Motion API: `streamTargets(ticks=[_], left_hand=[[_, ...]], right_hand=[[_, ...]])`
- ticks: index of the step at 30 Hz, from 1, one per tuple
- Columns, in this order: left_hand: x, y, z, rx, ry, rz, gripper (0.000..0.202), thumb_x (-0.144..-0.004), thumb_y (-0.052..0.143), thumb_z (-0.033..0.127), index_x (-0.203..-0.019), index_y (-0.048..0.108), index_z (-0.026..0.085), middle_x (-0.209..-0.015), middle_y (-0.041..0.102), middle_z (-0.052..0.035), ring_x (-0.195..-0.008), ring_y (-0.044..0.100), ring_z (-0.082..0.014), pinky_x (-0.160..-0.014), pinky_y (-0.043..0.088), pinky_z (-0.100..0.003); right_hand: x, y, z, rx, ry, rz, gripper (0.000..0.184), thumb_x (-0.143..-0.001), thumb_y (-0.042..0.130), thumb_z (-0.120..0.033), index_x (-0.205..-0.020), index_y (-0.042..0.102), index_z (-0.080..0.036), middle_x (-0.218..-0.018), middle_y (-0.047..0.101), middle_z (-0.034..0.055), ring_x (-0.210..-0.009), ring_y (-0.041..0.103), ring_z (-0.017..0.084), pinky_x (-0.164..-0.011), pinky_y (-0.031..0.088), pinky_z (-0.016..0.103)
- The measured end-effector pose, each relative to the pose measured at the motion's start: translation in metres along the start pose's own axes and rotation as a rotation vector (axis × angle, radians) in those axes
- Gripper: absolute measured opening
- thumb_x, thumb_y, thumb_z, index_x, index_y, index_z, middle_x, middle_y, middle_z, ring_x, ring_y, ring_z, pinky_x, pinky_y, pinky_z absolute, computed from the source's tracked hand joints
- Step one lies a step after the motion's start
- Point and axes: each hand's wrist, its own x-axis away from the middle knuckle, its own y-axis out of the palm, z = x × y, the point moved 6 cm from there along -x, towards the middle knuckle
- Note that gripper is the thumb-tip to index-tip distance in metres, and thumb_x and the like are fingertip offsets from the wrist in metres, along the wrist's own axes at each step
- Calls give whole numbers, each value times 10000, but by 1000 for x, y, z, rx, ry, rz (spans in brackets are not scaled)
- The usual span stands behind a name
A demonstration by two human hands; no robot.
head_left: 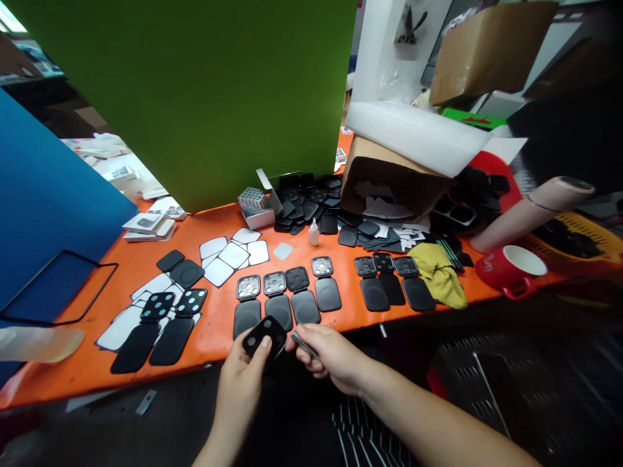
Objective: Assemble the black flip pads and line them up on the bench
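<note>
My left hand (246,366) grips a black square plate with rounded corners and several round grey spots (265,335), thumb on its face, just in front of the table edge. Close beside it, my right hand (328,353) is closed around a short grey stick-like piece (305,344); its exact kind is hard to make out. Beyond the hands lies a row of hinged black pads, among them an opened pad (328,294) with a round-spotted square top. Three similar pads, one of them a dark pad (374,293), lie to the right.
White cards (233,255) lie on the orange table (350,318). A small white dropper bottle (313,233) stands before a heap of black parts (311,201). A cardboard box (370,155), a yellow cloth (440,275) and a red mug (506,269) are at the right; a green partition (233,97) rises behind.
</note>
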Motion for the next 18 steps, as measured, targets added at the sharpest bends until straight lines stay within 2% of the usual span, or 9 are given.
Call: streamTargets(ticks=[3, 6, 8, 10, 13, 15, 18], left_hand=[[8, 0, 7, -102, 71, 20, 344, -748, 576, 395, -1025, 534, 196, -953, 655, -46, -886, 605, -218, -786, 458, -311], [21, 3, 18, -230, 223, 24, 249, -768, 567, 341, -993, 573, 233, -960, 659, -23, -878, 609, -200, -781, 464, -287], [29, 3, 25, -313, 353, 39, 209, -772, 569, 282, -978, 591, 256, -958, 663, -8, -864, 616, -189, -790, 468, -280], [36, 3, 30, -353, 479, 22, 239, -777, 560, 211, -1003, 590, 282, -986, 658, 3, -877, 617, -183, -826, 463, -292], [44, 1, 32, -319, 598, -76, 378, -782, 531, 117, -1089, 548, 337, -1083, 625, 13, -960, 596, -188, -877, 452, -329], [49, -2, 31, -287, 648, -130, 439, -773, 522, 80, -1112, 533, 359, -1125, 604, 10, -994, 581, -202, -876, 461, -356], [56, -7, 31, -255, 679, -160, 460, -755, 523, 56, -1106, 548, 352, -1156, 585, -12, -1034, 557, -235, -869, 469, -403]], right_hand=[[2, -4, -3, 270, -33, 65, 287, -846, 396, -395, -792, 546, -158, -591, 419, -42, -456, 316, 51, -422, 229, 177], [4, -1, -12, 498, -182, 120, 272, -850, 400, -359, -715, 526, -159, -619, 460, -22, -558, 395, 84, -509, 303, 207], [6, 4, -17, 542, -269, 128, 262, -846, 415, -337, -668, 498, -164, -644, 475, -16, -609, 415, 96, -557, 318, 220], [7, 7, -15, 417, -214, 82, 268, -847, 410, -353, -658, 465, -170, -622, 441, -29, -551, 383, 78, -514, 299, 208], [8, 14, -2, 35, 41, -64, 254, -840, 411, -385, -698, 440, -177, -583, 376, -58, -415, 245, 33, -401, 162, 171], [11, 19, 2, -154, 139, -141, 221, -826, 441, -379, -747, 460, -174, -593, 395, -53, -396, 237, 20, -390, 111, 163], [12, 25, 5, -288, 196, -182, 212, -800, 494, -365, -758, 488, -157, -574, 416, -46, -390, 267, 15, -384, 100, 155]])
